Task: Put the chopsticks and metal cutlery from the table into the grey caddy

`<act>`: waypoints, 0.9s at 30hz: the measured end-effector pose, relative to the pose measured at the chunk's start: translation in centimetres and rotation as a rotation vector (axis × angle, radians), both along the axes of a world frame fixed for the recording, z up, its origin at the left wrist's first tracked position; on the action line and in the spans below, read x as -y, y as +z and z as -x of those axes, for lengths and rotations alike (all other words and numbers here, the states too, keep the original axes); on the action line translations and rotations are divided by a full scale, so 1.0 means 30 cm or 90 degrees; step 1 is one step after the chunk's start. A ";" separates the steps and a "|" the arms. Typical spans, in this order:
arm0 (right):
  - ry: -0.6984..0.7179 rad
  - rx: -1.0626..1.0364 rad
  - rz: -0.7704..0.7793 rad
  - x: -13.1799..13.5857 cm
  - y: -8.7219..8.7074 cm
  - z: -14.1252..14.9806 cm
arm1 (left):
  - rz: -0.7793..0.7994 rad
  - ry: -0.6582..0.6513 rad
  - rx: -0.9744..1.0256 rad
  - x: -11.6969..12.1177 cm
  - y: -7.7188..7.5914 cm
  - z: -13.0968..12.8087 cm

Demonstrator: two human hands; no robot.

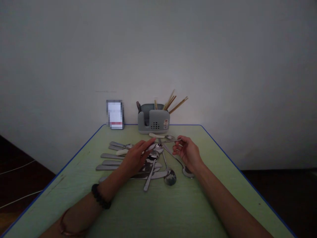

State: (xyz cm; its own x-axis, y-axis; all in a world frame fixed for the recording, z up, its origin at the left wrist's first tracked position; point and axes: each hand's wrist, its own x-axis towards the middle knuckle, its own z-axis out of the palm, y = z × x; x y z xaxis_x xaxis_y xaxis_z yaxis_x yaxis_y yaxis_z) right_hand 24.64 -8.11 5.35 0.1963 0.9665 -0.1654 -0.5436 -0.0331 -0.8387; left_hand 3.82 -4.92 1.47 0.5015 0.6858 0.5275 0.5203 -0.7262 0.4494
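My right hand (187, 150) pinches one end of a thin metal piece of cutlery (167, 141); its far end points left toward my other hand, and its kind is unclear. My left hand (138, 155) reaches over the cutlery pile with fingers stretched out, close to spoon bowls. Under and around it lie several table knives (109, 167), handles to the left. A spoon (150, 178) and a round-bowled ladle (170, 178) lie across the blades. Another spoon (187, 172) rests below my right hand. Behind the pile lies a white-handled fork (157, 136).
A grey cutlery holder (158, 122) with chopsticks (170, 102) stands at the table's back edge by the wall. Left of it a phone (116, 114) with a lit screen stands upright. The green table (158, 211) has a blue edge.
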 end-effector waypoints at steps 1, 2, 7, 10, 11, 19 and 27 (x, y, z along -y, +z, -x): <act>-0.001 -0.004 -0.005 0.000 0.000 0.000 | 0.008 0.004 0.005 0.003 0.001 -0.003; -0.001 -0.005 -0.010 0.001 0.000 -0.001 | 0.013 0.010 0.011 0.006 0.002 -0.006; 0.015 0.001 -0.027 0.001 0.004 -0.004 | 0.024 0.010 0.039 0.008 0.003 -0.003; 0.029 0.026 -0.048 0.004 0.005 -0.001 | 0.032 0.008 0.077 0.004 0.003 0.005; 0.030 0.040 -0.056 0.006 0.003 0.000 | 0.035 0.011 0.093 0.003 0.003 0.007; 0.034 0.088 -0.068 0.005 -0.014 0.001 | 0.035 0.018 0.133 0.003 0.007 0.012; 0.081 0.088 -0.092 0.008 -0.013 0.005 | 0.099 0.031 0.121 0.014 0.020 0.012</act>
State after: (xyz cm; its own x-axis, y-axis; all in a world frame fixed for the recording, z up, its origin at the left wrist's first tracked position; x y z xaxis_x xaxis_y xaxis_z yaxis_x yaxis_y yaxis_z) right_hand 24.49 -8.34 4.95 0.0821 0.9966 -0.0029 -0.4221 0.0321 -0.9060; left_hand 3.47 -5.34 2.08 0.3671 0.7872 0.4955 0.4484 -0.6165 0.6472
